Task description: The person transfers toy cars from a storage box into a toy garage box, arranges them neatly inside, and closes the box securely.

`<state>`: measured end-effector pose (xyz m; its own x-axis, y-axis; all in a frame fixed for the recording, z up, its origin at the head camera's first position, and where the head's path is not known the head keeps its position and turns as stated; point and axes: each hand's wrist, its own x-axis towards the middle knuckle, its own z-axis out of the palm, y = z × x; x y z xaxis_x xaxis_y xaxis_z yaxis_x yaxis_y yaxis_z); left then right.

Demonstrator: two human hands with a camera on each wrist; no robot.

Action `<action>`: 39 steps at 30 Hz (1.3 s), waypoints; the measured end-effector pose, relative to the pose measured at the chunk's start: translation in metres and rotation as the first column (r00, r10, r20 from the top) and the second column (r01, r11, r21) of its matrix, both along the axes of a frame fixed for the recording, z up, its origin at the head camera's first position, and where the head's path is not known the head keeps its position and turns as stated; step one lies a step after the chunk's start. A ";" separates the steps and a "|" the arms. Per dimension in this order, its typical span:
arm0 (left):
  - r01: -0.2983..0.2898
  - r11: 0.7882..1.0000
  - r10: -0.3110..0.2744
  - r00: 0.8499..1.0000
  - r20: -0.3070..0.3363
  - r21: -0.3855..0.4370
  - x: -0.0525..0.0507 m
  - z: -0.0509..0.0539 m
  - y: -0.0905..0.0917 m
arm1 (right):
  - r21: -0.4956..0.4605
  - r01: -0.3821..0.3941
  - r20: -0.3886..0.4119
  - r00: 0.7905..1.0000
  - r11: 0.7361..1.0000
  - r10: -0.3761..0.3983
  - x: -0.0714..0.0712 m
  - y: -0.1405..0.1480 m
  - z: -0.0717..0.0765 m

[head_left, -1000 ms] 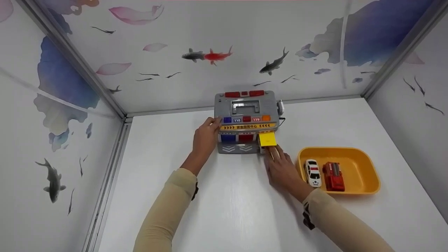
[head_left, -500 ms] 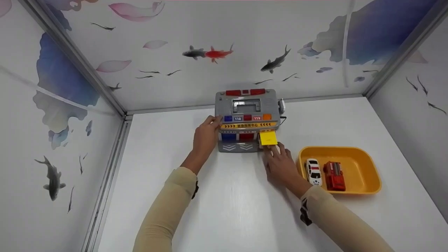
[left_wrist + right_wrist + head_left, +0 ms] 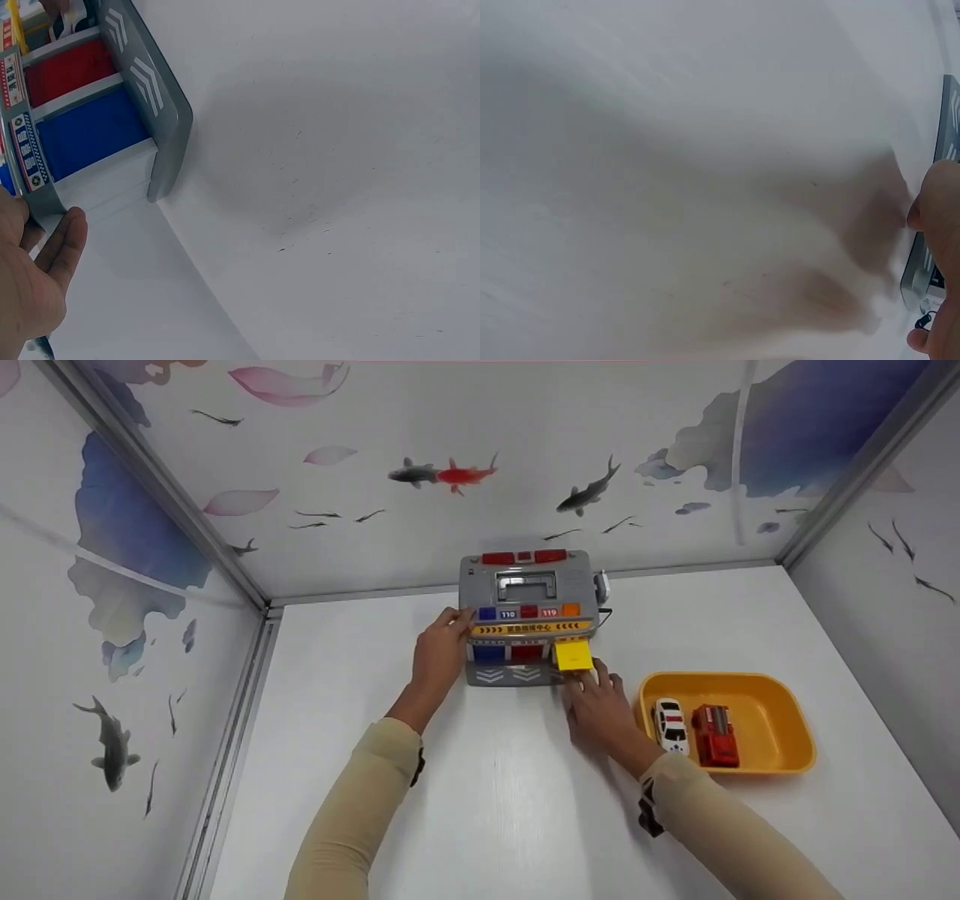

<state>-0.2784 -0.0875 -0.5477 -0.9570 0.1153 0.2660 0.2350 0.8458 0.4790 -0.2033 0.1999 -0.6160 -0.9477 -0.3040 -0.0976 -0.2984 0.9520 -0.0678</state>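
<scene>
A grey toy garage (image 3: 480, 585) stands against the back wall, with a blue door (image 3: 489, 652), a red door (image 3: 527, 652) and a raised yellow door (image 3: 574, 655). My left hand (image 3: 440, 652) grips the garage's left front edge, its fingers at the corner in the left wrist view. At the yellow door, my right hand (image 3: 602, 712) holds a small white-and-dark toy vehicle (image 3: 73, 21) in the bay opening. The vehicle is mostly hidden by the flap and the fingers, so its exact kind cannot be told.
An orange-yellow tray (image 3: 772, 720) stands at the right, holding a white toy police car (image 3: 670, 726) and a red toy fire truck (image 3: 716, 735). A white handle-like part (image 3: 603, 588) juts from the garage's right side. Printed walls enclose the white table (image 3: 480, 810).
My right hand has moved slightly forward and left at the yellow door, and the toy vehicle is now less visible beneath the flap. My left hand stays on the garage's edge.
</scene>
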 end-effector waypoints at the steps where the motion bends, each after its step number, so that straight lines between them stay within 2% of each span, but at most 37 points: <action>1: 0.003 1.000 -0.003 1.000 0.002 0.001 0.000 0.000 0.000 | -0.002 0.002 0.003 1.000 1.000 -0.002 0.000 0.000 0.000; 11: 0.005 1.000 -0.005 1.000 -0.008 -0.015 0.001 0.001 0.000 | -0.007 0.036 -0.005 0.999 0.999 -0.036 -0.006 -0.003 0.003; 17: -0.008 1.000 0.008 1.000 0.030 -0.010 0.002 0.002 0.000 | 0.007 0.058 0.042 0.997 0.998 -0.058 -0.012 -0.005 0.004; 26: -0.003 1.000 0.003 1.000 0.020 0.022 0.001 0.001 0.000 | -0.009 0.076 0.069 0.995 0.997 -0.075 -0.015 -0.005 0.006; 31: 0.001 1.000 -0.001 1.000 0.028 0.027 0.003 0.001 0.000 | 0.023 0.050 0.041 0.998 0.998 -0.051 -0.012 -0.001 0.009; 39: -0.001 1.000 0.001 1.000 -0.003 -0.005 -0.001 -0.002 0.000 | 0.064 0.006 -0.031 1.000 0.998 -0.004 -0.006 0.009 0.018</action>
<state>-0.2790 -0.0879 -0.5493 -0.9563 0.1156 0.2685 0.2357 0.8483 0.4742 -0.2092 0.2091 -0.5977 -0.9520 -0.2934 -0.0878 -0.2947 0.9556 0.0023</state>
